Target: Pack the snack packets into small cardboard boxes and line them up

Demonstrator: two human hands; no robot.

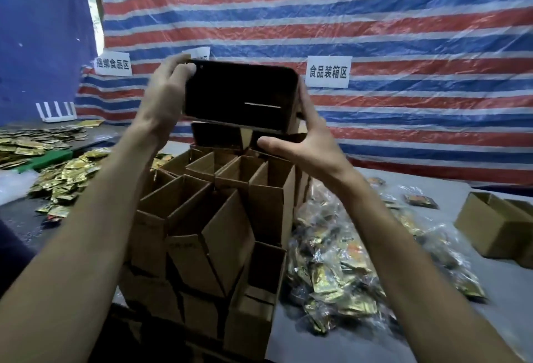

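Both hands hold a black phone [240,96] sideways at chest height above the table. My left hand [164,100] grips its left end, fingers curled over the top edge. My right hand [308,143] holds its right end, thumb under the lower edge. Below the phone stands a stack of several small open cardboard boxes [213,218], packed side by side in rows. To their right lies a clear plastic bag of gold snack packets [334,270]. More loose gold snack packets [69,178] lie heaped at the left.
An open cardboard box [496,224] sits at the right edge on the grey table [432,319]. A striped red, white and blue tarp [375,16] with paper signs hangs behind. A green object [46,159] lies among the packets at left.
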